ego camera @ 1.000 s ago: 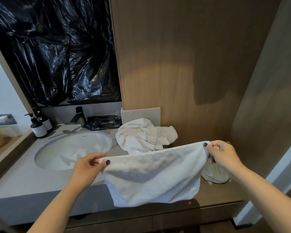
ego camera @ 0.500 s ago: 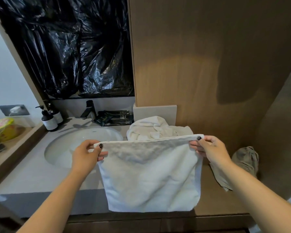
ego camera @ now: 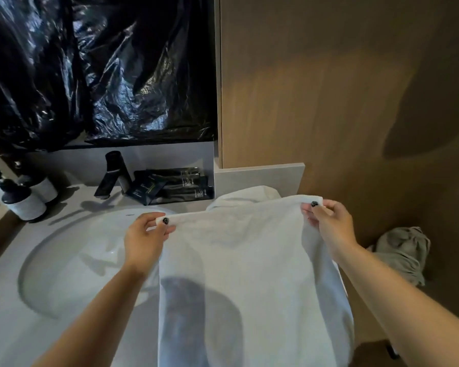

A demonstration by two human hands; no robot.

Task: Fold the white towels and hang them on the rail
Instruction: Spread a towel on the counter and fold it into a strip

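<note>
Two hands — left hand [ego camera: 143, 239], right hand [ego camera: 329, 223] — fingers pinching white towel [ego camera: 249, 260] top corners, bottom edge cut off

A white terry towel [ego camera: 249, 274] hangs flat and upright, its top edge stretched level and pinched at both upper corners, the rest draping straight down past the bottom of the view. Behind its top edge a second white towel [ego camera: 249, 194] lies crumpled on the tabletop [ego camera: 8, 327] against the wall, mostly hidden.
</note>
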